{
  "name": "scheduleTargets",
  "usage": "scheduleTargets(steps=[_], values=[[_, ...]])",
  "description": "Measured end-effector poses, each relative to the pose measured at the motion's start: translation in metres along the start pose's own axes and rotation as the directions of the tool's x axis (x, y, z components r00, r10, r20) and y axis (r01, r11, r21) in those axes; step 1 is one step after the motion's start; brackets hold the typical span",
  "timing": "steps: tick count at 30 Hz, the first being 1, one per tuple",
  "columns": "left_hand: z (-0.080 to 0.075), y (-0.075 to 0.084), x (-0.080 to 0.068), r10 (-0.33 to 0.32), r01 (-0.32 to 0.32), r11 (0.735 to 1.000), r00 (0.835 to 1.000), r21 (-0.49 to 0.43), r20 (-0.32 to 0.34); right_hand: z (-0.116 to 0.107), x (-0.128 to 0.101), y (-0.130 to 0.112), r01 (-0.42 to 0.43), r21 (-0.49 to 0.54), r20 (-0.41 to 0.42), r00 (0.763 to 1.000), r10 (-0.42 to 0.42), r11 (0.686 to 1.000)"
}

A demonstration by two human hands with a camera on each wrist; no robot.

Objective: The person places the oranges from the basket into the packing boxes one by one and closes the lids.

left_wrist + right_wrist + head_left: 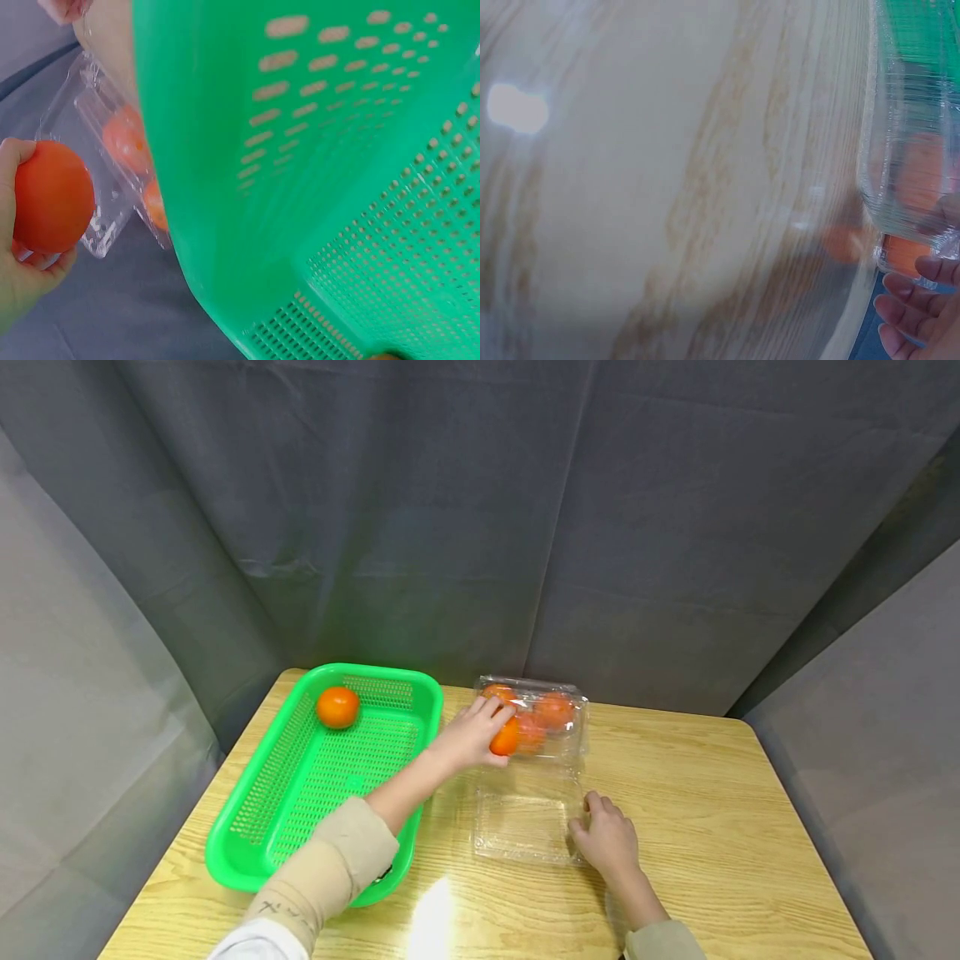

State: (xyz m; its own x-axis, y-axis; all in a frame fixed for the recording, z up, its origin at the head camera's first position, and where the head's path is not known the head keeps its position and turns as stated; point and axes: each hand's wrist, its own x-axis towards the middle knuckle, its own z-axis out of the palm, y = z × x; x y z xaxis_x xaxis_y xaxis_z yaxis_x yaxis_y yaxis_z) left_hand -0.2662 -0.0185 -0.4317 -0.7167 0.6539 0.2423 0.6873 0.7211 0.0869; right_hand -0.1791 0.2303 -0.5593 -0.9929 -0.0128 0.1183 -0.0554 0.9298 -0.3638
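My left hand (476, 733) grips a round orange (505, 737) at the left side of a clear plastic clamshell box (566, 750). In the left wrist view, fingers and thumb wrap round that orange (54, 196). Other oranges (555, 711) sit in the box's back half. Its front half, a clear see-through lid (525, 827), lies flat toward me. Beside the lid's right edge is my right hand (609, 837), fingers loosely bent with nothing in them. The right wrist view shows its fingers (911, 315) spread near the clear plastic.
A green perforated basket (431, 710) stands on the left of the wooden table (690, 827), one orange (337, 707) at its far left corner. My left forearm crosses over the basket's right rim. Grey curtains (450, 527) hang behind and on both sides.
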Motion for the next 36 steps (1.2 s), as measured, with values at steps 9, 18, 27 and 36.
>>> scheduleTargets(steps=[9,18,27,36], values=[[0.013,0.020,0.013,0.038,-0.042,0.998,0.995,0.036,0.097,-0.001,0.000,-0.001,-0.003,0.009,0.010,1.000,0.003,1.000],[0.029,0.037,0.024,0.085,-0.098,0.993,0.980,0.065,0.180,-0.001,0.001,-0.001,-0.007,-0.002,0.005,1.000,0.007,1.000],[0.041,0.052,0.033,0.114,-0.139,0.986,0.968,0.097,0.221,-0.003,0.002,-0.002,0.000,-0.019,-0.029,1.000,-0.001,1.000],[0.057,0.060,0.033,0.124,-0.147,0.987,0.960,0.071,0.252,-0.002,0.001,-0.003,0.016,-0.028,-0.062,0.998,-0.018,0.999]])
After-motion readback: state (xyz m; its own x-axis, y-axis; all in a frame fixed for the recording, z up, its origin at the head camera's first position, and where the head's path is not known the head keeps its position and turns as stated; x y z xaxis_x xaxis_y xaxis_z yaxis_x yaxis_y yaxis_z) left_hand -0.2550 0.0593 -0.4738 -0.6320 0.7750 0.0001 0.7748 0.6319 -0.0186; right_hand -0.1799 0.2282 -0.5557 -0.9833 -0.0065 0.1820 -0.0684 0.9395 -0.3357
